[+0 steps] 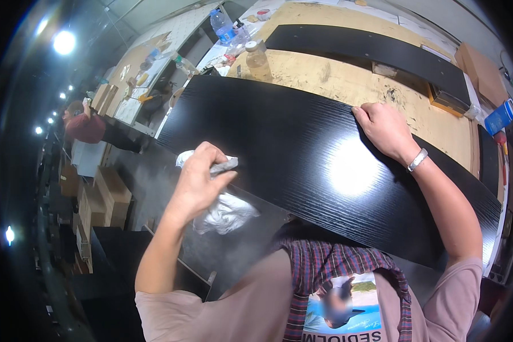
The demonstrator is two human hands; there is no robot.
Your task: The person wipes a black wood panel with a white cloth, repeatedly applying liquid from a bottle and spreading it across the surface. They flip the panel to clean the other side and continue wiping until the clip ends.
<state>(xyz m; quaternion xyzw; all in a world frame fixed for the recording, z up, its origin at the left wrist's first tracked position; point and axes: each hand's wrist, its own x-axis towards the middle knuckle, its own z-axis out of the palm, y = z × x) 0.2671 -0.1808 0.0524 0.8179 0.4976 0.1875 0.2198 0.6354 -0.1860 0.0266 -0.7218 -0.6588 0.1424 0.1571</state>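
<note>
Wiping the black wood-grain panel (268,145) seems underway: left hand (196,179) pinches white cloth (225,215) by the near edge, right hand (383,128) clasps the far edge; another stroke needs steady bracing.

White-capped bottle (259,65), blue container (500,118), bright lamp (64,42), distant co-worker (87,127)

Upside-down printed lettering (343,336) on the pinkish shirt (253,296)

The left hand (197,181) grips a white cloth (225,218); the right hand (386,130) touches a glossy black board (273,148).
</note>
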